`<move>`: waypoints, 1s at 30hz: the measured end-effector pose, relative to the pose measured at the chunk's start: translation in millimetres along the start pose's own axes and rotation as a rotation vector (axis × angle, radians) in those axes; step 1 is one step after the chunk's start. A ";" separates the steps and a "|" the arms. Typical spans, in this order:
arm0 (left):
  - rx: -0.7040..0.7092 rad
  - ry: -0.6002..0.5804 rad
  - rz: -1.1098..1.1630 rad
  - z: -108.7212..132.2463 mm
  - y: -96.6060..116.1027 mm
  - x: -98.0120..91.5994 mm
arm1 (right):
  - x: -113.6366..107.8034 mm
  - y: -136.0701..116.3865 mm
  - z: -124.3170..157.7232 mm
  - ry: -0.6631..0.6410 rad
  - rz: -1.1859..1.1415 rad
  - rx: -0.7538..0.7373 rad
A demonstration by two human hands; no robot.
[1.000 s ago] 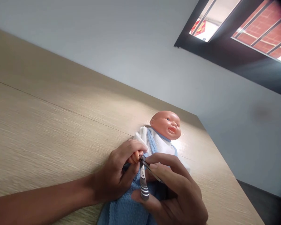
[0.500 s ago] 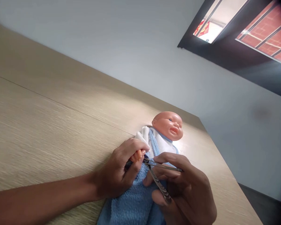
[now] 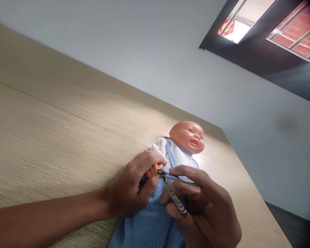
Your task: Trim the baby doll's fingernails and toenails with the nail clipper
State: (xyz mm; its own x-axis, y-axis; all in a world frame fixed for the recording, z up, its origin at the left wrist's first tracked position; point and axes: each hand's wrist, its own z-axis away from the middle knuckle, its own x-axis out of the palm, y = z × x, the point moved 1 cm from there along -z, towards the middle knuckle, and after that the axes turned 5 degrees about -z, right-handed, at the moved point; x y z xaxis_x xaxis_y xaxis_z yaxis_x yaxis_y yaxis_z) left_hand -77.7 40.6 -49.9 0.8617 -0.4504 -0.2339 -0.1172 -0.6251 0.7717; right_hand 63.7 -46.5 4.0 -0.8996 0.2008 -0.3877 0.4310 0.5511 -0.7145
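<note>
A baby doll lies on its back on the table, dressed in a blue and white fleecy robe. My left hand is closed around the doll's small hand, whose orange-pink fingers poke out between my thumb and forefinger. My right hand grips metal nail clippers with a patterned lever spread away from the body. The clippers' jaws are right at the doll's fingertips; whether they touch cannot be made out. Most of the doll's arm is hidden by my left hand.
The pale wood-grain table has a thin seam running across it. Its far edge meets a grey wall, and its right edge drops off near the doll. A dark-framed barred window is at upper right.
The clippers' jaws have moved slightly left and up, closer to the doll's fingers. My left hand keeps its hold, and the view has shifted slightly.
</note>
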 end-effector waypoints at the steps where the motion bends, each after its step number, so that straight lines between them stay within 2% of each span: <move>1: 0.003 0.002 0.000 0.1 -0.3 0.2 | -0.7 0.4 0.7 -0.004 0.022 -0.033; 8: -0.018 -0.001 0.009 0.2 -1.3 1.2 | -4.4 -1.3 0.5 -0.090 0.166 -0.142; 14: -0.011 0.007 0.020 -0.4 -1.1 0.8 | -3.0 -5.8 -7.5 -0.105 0.305 -0.135; 18: 0.002 0.009 0.030 -0.4 -0.6 0.2 | -7.6 -4.7 0.7 -0.226 0.418 -0.184; 21: 0.000 0.010 0.035 -0.3 -0.6 0.1 | -12.6 -2.4 9.3 -0.276 0.415 -0.178; 25: -0.010 0.008 0.035 0.2 -0.8 -0.2 | -14.0 -2.7 12.0 -0.266 0.393 -0.182; 30: 0.002 0.007 0.044 -0.2 -0.7 -0.8 | -6.2 -8.7 8.0 -0.241 0.470 -0.219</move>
State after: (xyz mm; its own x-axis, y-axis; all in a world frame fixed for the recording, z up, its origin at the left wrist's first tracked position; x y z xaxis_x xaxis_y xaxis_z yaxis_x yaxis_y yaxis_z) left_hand -78.2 41.6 -50.1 0.8594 -0.4725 -0.1956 -0.1555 -0.6060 0.7801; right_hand 66.1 -59.1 8.0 -0.5618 0.2885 -0.7754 0.7335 0.6072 -0.3055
